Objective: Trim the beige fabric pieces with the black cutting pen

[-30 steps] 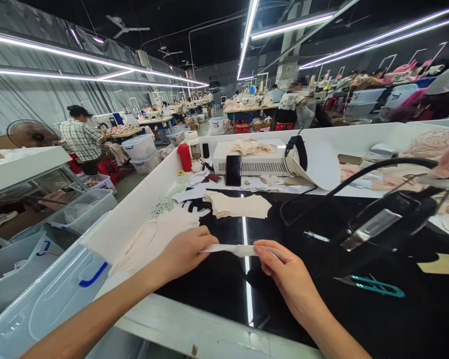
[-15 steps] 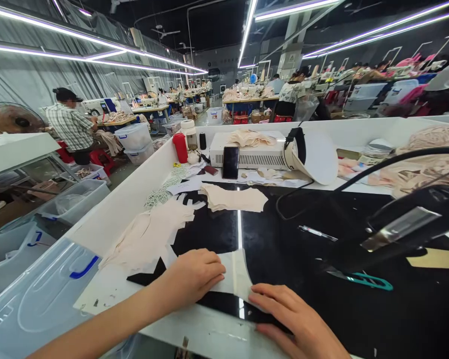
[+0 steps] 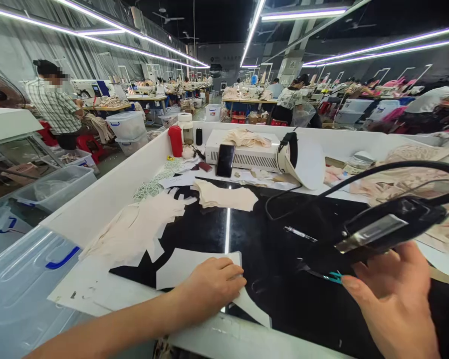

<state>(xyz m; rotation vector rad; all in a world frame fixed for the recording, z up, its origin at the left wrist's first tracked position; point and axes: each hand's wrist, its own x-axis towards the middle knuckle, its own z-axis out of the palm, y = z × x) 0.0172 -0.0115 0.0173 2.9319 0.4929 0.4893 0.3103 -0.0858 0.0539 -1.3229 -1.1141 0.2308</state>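
Note:
My left hand (image 3: 209,288) lies flat, fingers curled, on a white cut piece of fabric (image 3: 187,264) spread on the black tabletop (image 3: 284,299) near the front edge. My right hand (image 3: 392,299) is raised at the right with fingers apart, holding nothing, just below a black and silver tool (image 3: 385,229) that hangs on a black cable. The teal-handled scissors (image 3: 335,277) lie right by its fingertips.
A stack of beige fabric pieces (image 3: 224,197) and loose pale pieces (image 3: 134,229) lie further back and left. A white machine (image 3: 247,152) with a phone (image 3: 225,160) leaning on it, a red bottle (image 3: 175,140) and a white cap (image 3: 303,159) stand at the back. Clear bins (image 3: 30,294) sit left.
The white piece went from held in the air between both hands to lying flat on the table. My right hand let go of it and moved right toward the hanging tool.

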